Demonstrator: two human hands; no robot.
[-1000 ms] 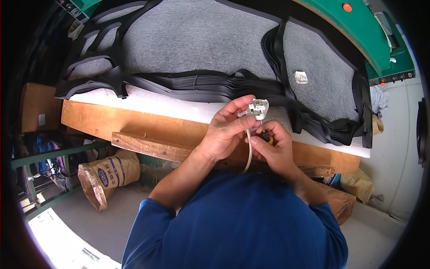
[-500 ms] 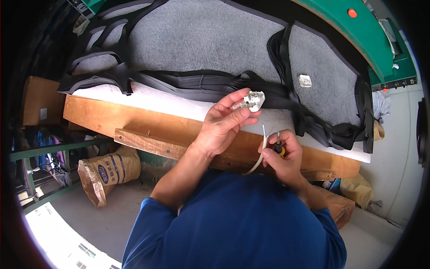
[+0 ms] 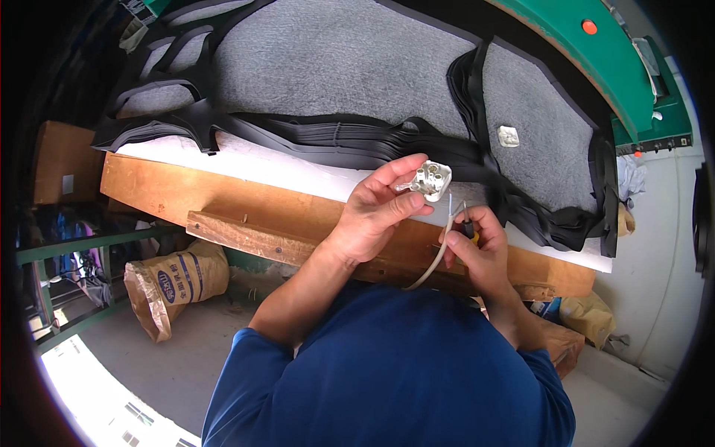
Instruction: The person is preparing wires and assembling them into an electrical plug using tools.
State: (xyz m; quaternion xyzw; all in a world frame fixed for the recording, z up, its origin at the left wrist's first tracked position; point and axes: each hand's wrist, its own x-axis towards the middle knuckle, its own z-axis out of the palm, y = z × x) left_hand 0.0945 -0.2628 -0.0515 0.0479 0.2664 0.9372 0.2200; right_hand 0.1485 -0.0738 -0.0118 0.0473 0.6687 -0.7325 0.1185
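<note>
My left hand (image 3: 365,223) pinches an opened white electrical plug housing (image 3: 434,181), its metal terminals facing up. A small clear or pale piece sticks out of its left side; its kind cannot be made out. Just to the right, my right hand (image 3: 482,253) is closed on a whitish cable (image 3: 436,267) and a screwdriver (image 3: 469,229) with a black and yellow handle. The cable's stripped end, with thin wire showing, points up close to the housing but apart from it. On the grey sheet lies a matching white cover piece (image 3: 508,136).
Black-edged grey felt sheets (image 3: 335,67) are stacked across the white-topped bench, whose wooden front board (image 3: 160,186) runs below my hands. A green machine (image 3: 596,52) stands at the far right. A brown paper sack (image 3: 179,287) lies on the floor at left.
My left hand has turned the plug housing so its terminals face up more, shifting it slightly right and down. My right hand has moved a little to the right with the cable and screwdriver.
</note>
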